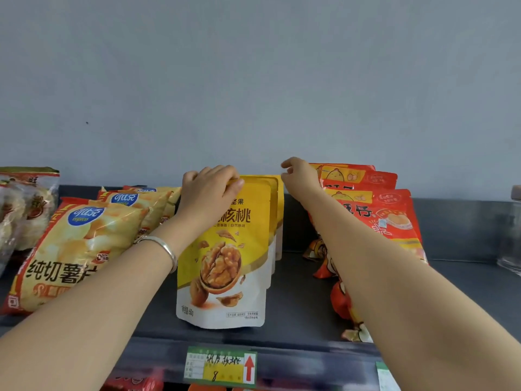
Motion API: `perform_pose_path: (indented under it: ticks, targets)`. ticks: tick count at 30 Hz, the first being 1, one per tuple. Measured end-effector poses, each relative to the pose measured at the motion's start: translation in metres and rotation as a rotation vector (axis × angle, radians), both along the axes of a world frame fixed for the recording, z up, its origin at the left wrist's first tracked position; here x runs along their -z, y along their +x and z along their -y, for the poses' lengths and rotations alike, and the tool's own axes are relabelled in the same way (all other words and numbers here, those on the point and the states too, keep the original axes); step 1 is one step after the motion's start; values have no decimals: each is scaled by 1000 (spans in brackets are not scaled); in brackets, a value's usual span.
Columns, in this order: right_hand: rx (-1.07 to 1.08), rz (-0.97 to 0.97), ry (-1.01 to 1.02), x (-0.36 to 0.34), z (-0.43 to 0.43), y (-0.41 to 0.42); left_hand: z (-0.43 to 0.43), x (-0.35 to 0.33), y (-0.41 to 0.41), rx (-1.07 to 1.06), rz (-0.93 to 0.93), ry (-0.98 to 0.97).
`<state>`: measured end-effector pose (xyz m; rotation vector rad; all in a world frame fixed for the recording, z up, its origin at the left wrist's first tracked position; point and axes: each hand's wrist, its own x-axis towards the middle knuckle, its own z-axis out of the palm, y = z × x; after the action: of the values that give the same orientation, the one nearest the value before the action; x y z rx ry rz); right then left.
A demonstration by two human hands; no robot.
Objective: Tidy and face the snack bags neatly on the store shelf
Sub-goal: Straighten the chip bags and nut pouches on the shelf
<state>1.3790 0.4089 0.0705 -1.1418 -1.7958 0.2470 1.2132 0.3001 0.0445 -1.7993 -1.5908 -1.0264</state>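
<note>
Snack bags [222,277] in three groups along the dark shelf [296,311]. In the middle, yellow walnut bags [272,210], standing up in a row from near to far, fronts facing out, fairly neat. Left hand [210,187] on top of the nearest one, fingers curled over its edge, holding it. Right hand [300,176] up by the far ones, fingers bent; cannot tell if holding anything. On the left, chip bags [76,249], leaning and slanted. On the right, red bags [389,221], tipped and messy near the front. Probably less than half done: chip bags and red bags left to fix.
</note>
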Motion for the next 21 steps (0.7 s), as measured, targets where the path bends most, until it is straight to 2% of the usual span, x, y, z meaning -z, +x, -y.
perform_pose_path:
  ticks: [7, 13, 17, 21]
  targets:
    - [-16, 166, -5, -5, -33, -10, -17, 0, 7, -61, -9, -15]
    - [-1, 396, -16, -11, -58, -21, -26, 2, 2, -24, -18, 13]
    - [-51, 416, -72, -12, -69, -28, -27, 3, 0, -12, 0, 1]
    - [-73, 354, -33, -14, -73, -36, -29, 3, -1, -27, 0, 33]
